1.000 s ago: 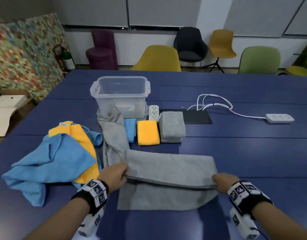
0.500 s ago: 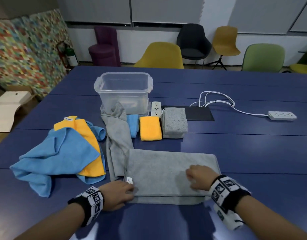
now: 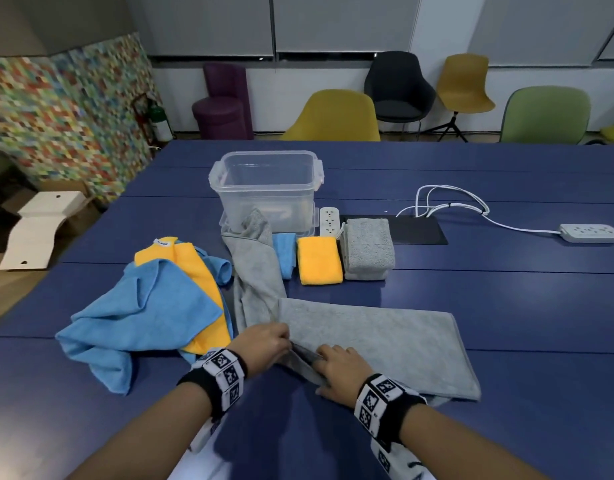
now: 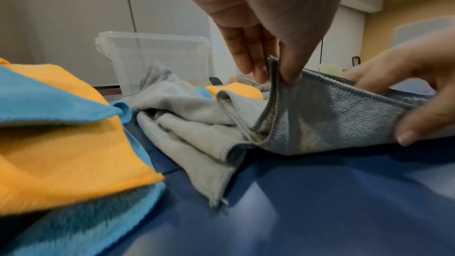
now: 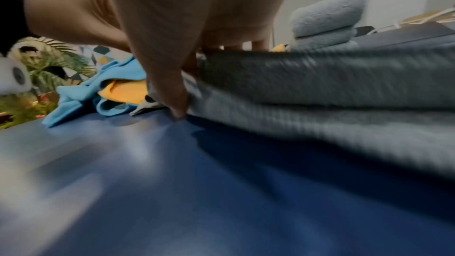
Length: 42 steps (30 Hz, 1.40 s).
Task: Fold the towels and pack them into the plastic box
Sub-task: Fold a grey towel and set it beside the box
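Observation:
A grey towel [image 3: 385,344], folded into a long strip, lies on the blue table [image 3: 506,306] in front of me. My left hand [image 3: 286,341] pinches its left edge between thumb and fingers and lifts it a little, seen close in the left wrist view [image 4: 273,73]. My right hand [image 3: 319,362] sits right beside it and grips the near left corner, fingers on top and thumb low at the front [image 5: 192,85]. The clear plastic box [image 3: 267,188] stands open at the far middle. In front of it lie folded blue [image 3: 284,251], yellow [image 3: 319,259] and grey [image 3: 367,249] towels.
A second grey towel [image 3: 257,271] lies unfolded from the box towards my left hand. Loose blue [image 3: 142,313] and yellow [image 3: 194,271] towels are heaped at the left. A power strip [image 3: 329,220], a black mat [image 3: 416,230] and a cabled strip [image 3: 589,233] lie at the back right.
My right hand has moved left along the towel, from its right part to the left end beside my left hand. The towel's left edge is now raised off the table.

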Each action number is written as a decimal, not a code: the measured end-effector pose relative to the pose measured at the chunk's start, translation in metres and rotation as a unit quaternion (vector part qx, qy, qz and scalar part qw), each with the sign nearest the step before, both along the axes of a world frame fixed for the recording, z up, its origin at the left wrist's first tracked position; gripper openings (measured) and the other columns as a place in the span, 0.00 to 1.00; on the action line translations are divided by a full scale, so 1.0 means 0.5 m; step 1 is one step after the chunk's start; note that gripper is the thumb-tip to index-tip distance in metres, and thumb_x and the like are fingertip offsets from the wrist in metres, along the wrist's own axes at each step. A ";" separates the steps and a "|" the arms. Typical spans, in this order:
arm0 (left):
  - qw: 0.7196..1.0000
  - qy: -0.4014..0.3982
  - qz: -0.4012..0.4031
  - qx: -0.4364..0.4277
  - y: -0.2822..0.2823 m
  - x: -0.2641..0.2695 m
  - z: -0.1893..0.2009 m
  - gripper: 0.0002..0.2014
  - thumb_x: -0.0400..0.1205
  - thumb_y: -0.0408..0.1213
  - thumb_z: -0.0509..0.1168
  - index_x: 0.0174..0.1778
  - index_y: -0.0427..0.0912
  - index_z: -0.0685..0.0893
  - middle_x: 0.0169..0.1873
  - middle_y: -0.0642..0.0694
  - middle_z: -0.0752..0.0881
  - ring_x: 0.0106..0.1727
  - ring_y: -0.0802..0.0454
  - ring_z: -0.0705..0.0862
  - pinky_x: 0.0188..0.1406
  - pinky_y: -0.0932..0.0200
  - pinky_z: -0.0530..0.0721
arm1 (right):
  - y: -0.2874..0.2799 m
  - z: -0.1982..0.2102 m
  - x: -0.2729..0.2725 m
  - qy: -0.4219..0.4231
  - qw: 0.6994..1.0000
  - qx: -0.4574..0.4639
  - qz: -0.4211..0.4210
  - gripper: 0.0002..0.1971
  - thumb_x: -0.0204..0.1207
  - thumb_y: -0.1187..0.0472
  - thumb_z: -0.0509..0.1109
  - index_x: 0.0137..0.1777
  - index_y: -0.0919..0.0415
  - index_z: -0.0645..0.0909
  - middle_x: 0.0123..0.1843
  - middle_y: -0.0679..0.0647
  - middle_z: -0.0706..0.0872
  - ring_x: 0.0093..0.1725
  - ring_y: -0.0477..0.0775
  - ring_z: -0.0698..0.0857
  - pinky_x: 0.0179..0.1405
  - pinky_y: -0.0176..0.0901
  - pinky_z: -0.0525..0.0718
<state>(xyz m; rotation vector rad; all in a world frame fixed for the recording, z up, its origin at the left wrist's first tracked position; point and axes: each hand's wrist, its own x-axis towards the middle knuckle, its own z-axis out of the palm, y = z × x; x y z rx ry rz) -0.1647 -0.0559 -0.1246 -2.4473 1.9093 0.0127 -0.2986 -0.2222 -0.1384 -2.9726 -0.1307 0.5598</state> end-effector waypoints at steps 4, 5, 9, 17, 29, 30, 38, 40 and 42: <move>0.999 -0.026 0.024 -0.004 -0.009 0.036 0.028 0.14 0.71 0.47 0.60 0.22 0.51 0.86 0.27 0.54 0.80 0.23 0.56 0.80 0.18 0.69 0.71 | -0.041 0.008 -0.010 -0.006 0.999 -0.036 -0.021 0.17 0.78 0.56 0.60 0.63 0.63 0.78 0.65 0.61 0.73 0.63 0.64 0.76 0.59 0.54 0.70; 0.999 -0.027 0.037 -0.006 -0.009 0.046 0.031 0.15 0.70 0.46 0.59 0.21 0.51 0.86 0.25 0.54 0.80 0.23 0.56 0.81 0.17 0.69 0.71 | -0.062 0.016 -0.017 0.002 0.999 -0.043 -0.027 0.17 0.78 0.55 0.60 0.63 0.62 0.78 0.65 0.60 0.74 0.62 0.63 0.76 0.59 0.53 0.70; 0.994 -0.032 0.101 0.006 -0.015 0.078 0.025 0.07 0.61 0.42 0.79 0.23 0.48 0.88 0.26 0.51 0.81 0.25 0.51 0.83 0.18 0.65 0.75 | -0.162 0.061 -0.052 0.063 0.994 -0.062 -0.059 0.18 0.77 0.47 0.63 0.57 0.59 0.81 0.61 0.58 0.79 0.61 0.59 0.79 0.57 0.48 0.69; 0.955 0.004 0.280 0.100 -0.068 0.062 0.042 0.10 0.83 0.26 0.53 0.57 0.34 0.75 0.45 0.41 0.76 0.61 0.40 0.80 0.53 0.49 0.77 | -0.286 0.090 -0.097 0.127 0.979 -0.007 -0.158 0.10 0.74 0.55 0.67 0.34 0.59 0.76 0.36 0.55 0.80 0.35 0.54 0.77 0.30 0.39 0.70; 0.937 -0.014 0.319 0.145 -0.054 0.053 0.035 0.17 0.82 0.22 0.52 0.64 0.36 0.76 0.65 0.41 0.74 0.67 0.44 0.77 0.60 0.52 0.79 | -0.358 0.080 -0.108 0.107 0.970 0.042 -0.216 0.26 0.70 0.41 0.72 0.24 0.55 0.65 0.31 0.52 0.72 0.33 0.51 0.72 0.27 0.39 0.64; 0.936 -0.010 0.320 0.146 -0.050 0.055 0.033 0.17 0.82 0.22 0.52 0.65 0.36 0.76 0.65 0.41 0.74 0.67 0.44 0.77 0.61 0.52 0.79 | -0.361 0.081 -0.108 0.105 0.970 0.030 -0.215 0.26 0.70 0.41 0.71 0.24 0.56 0.65 0.29 0.51 0.70 0.31 0.52 0.72 0.26 0.39 0.64; 0.933 0.006 0.330 0.142 -0.037 0.064 0.023 0.18 0.82 0.22 0.51 0.67 0.35 0.73 0.67 0.39 0.75 0.67 0.44 0.78 0.59 0.54 0.78 | -0.384 0.083 -0.122 0.007 0.962 0.133 -0.237 0.21 0.71 0.45 0.64 0.37 0.67 0.80 0.41 0.51 0.74 0.41 0.51 0.74 0.41 0.38 0.69; 0.931 -0.005 0.332 0.149 -0.042 0.061 0.024 0.19 0.82 0.22 0.51 0.69 0.34 0.72 0.68 0.39 0.75 0.67 0.43 0.78 0.59 0.53 0.78 | -0.374 0.081 -0.116 -0.003 0.973 0.086 -0.212 0.10 0.76 0.57 0.67 0.51 0.62 0.84 0.51 0.50 0.73 0.51 0.51 0.77 0.46 0.34 0.68; 0.931 -0.009 0.332 0.152 -0.044 0.059 0.023 0.19 0.83 0.22 0.51 0.70 0.34 0.71 0.68 0.39 0.75 0.67 0.43 0.78 0.59 0.52 0.79 | -0.374 0.065 -0.104 -0.025 0.973 0.067 -0.218 0.13 0.77 0.63 0.64 0.59 0.63 0.83 0.59 0.52 0.75 0.60 0.53 0.78 0.50 0.34 0.70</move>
